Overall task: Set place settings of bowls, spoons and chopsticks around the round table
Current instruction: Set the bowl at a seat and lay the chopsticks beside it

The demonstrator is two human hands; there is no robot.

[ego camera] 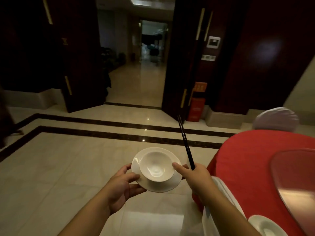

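Left hand (121, 188): holds the plate (167, 182) from below at its left rim, thumb on top.
Bowl (156, 166): stands on the plate, frame centre, above the floor.
Right hand (196, 174): grips black chopsticks (185, 142), one finger touching the bowl rim.
Surface (255, 164): red cloth, right side.

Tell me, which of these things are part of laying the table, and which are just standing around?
In use: bowl on plate, chopsticks, round table, set bowl, left hand, right hand.
Bystanders: covered chair, red box, doors.
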